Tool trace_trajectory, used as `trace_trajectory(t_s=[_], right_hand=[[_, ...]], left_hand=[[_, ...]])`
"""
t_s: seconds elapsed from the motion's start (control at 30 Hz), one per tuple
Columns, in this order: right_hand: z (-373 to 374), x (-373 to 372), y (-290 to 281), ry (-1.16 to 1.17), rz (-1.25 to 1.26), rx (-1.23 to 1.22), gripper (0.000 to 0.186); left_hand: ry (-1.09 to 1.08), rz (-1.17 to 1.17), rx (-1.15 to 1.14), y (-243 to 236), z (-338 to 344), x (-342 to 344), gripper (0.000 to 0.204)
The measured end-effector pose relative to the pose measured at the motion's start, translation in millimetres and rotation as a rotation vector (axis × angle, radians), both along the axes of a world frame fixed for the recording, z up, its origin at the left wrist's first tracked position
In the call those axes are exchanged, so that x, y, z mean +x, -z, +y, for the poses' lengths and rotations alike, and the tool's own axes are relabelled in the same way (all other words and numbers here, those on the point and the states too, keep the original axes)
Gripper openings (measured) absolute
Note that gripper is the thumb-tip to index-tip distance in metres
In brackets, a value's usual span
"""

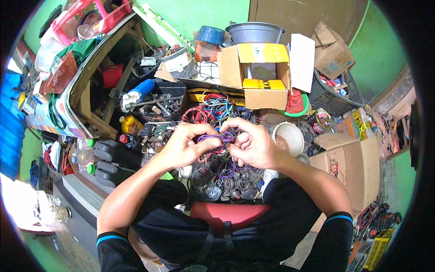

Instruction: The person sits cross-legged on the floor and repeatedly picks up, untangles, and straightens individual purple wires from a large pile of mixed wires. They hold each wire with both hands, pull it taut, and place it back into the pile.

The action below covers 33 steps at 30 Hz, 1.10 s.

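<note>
Both my hands meet in front of me over a heap of parts, with a looped bundle of purple wire [213,139] between them. My left hand [192,141] pinches the bundle's left side, thumb laid across the loops. On the other side, my right hand [248,141] grips the right end with curled fingers. A loose purple strand [233,168] hangs below toward the heap. Behind my hands lie tangled red wires [195,114] and blue wires [218,107]. Under them are black wire coils [202,177] and several round metal parts [238,183].
A black bin of tools [165,102] stands at the back left, near a yellow bottle [130,125]. An open yellow carton [265,93] sits at the back. To the right are a white bucket [294,136] and a cardboard box [358,170]. A red seat edge [229,212] shows between my legs.
</note>
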State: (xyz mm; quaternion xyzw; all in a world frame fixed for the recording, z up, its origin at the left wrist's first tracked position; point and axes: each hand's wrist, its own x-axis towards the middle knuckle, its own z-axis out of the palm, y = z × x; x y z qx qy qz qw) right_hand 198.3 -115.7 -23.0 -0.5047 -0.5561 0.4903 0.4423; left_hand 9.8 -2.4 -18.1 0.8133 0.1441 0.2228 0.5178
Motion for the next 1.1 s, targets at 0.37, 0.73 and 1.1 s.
trace_trajectory(t_s=[0.37,0.73,1.1], right_hand=[[3,7,3,-0.124,0.083,-0.006,0.022],[7,18,10,-0.145,0.199,0.094,0.017],[13,11,-6,-0.038,0.685,0.040,0.018]], left_hand=[[0.092,0.043,-0.168,-6,7,-6,0.018],[0.327,0.278,-0.609,-4,17,-4,0.030],[0.167,-0.162,-0.671,1,18,-3,0.025]])
